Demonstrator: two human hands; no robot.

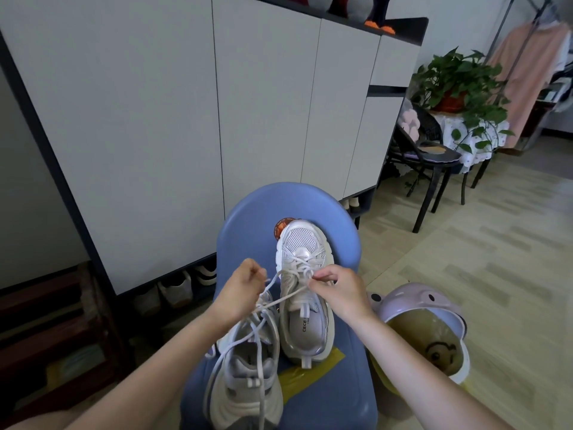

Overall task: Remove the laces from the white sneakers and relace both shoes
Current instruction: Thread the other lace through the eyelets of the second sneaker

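Two white sneakers lie on a blue chair [248,218]. The far sneaker [302,243] points away from me, toe up the seat. The near sneaker [245,386] sits at the seat's front, loose white lace [259,346] draped over it. My left hand [240,290] pinches a lace end that runs across to the far sneaker. Over that shoe's eyelets, my right hand [336,291] pinches the lace. Both hands have fingers curled on the lace.
A tall white cabinet [186,119] stands right behind the chair, with shoes in the gap beneath it. A pink and yellow lidded bin [424,330] sits to the right on the floor. Farther right are a black chair [434,156] and a potted plant [459,85].
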